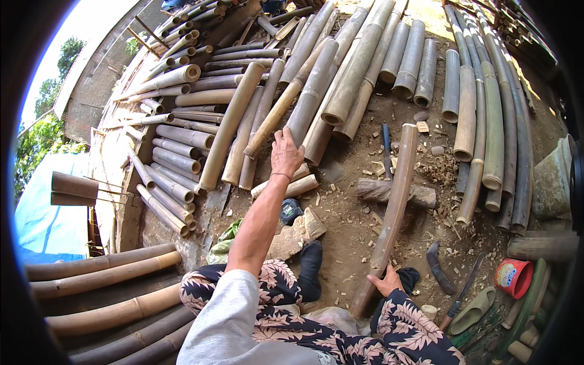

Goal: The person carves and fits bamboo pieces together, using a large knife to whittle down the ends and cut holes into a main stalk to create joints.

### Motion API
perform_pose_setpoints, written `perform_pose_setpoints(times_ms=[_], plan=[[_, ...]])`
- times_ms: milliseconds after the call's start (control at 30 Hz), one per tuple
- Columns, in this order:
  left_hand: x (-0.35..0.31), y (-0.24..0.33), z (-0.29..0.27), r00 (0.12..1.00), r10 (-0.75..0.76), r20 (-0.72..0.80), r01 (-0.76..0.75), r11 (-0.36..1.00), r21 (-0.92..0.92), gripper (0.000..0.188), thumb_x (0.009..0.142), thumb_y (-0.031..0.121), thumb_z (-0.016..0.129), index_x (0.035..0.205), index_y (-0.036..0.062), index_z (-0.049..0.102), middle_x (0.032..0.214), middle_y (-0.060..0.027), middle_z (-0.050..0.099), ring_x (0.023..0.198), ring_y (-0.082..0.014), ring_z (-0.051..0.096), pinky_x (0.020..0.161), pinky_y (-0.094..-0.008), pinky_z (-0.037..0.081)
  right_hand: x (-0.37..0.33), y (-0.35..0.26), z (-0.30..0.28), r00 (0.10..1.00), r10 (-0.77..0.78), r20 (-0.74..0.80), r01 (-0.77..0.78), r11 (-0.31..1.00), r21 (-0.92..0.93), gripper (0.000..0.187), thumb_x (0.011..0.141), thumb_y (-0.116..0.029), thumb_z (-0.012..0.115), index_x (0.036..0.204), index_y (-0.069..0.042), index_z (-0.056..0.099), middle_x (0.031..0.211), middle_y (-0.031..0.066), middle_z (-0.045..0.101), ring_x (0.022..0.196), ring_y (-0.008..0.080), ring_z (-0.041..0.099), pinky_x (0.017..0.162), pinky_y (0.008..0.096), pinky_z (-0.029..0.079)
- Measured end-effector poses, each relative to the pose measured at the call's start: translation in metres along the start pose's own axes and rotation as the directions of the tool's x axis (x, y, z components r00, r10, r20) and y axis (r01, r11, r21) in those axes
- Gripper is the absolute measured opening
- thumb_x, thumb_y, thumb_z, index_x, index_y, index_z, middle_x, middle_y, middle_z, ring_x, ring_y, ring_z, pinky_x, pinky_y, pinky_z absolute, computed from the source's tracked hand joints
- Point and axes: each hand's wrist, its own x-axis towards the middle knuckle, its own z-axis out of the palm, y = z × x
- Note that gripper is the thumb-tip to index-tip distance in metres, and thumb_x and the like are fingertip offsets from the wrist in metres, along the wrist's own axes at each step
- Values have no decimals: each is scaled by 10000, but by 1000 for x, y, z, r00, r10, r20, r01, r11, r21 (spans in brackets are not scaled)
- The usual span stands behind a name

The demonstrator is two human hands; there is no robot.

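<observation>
The left hand (286,154) touches the grey bamboo (313,91) at its near end; well apart, the right hand (387,281) touches the brown bamboo (394,210) (whether either grips, I cannot tell), lying across the log (372,190) between its ends, long axis pointing outward, slightly right.

Red tub (507,278) lwr R, grn shoe (474,311) nr it, blue tarp (52,222) far L, grn foliage (47,135) above tarp

Left arm (261,213) outstretched, right hand (387,281) low, thumb (373,280) spread
</observation>
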Motion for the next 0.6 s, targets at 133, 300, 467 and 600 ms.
perform_pose_setpoints(times_ms=[133,300,467,600], plan=[[1,41,9,965,128,-231,-161,978,-129,478,888,188,657,1278,-38,497,1207,-233,533,1113,-383,555,982,-444,463,1,11,6,991,-59,-123,56,998,-28,807,796,-465,776,1360,23,467,1229,280,629,1183,406,603,1007,426,463],[-173,133,73,747,170,643,321,755,-573,718,836,516,721,1187,-101,614,1155,-300,651,1106,-391,632,962,-431,491,-1,40,-16,997,-14,-74,17,999,42,878,798,-435,781,1445,18,396,1322,281,579,1238,399,572,1062,431,432],[-301,148,125,514,242,823,656,508,-558,803,737,454,855,1254,-87,563,1128,-194,681,1004,-249,669,893,-364,536,-22,73,-41,899,-2,-437,56,992,112,726,844,-244,757,1435,-1,414,1329,205,542,1107,315,619,924,403,499],[-329,157,129,563,206,801,664,464,-586,770,755,418,852,1276,-49,533,1137,-153,666,1010,-219,652,878,-371,536,-99,149,-51,623,-18,-782,-277,930,-242,519,916,-158,640,1388,-8,483,1232,181,606,1084,300,632,923,376,507]])
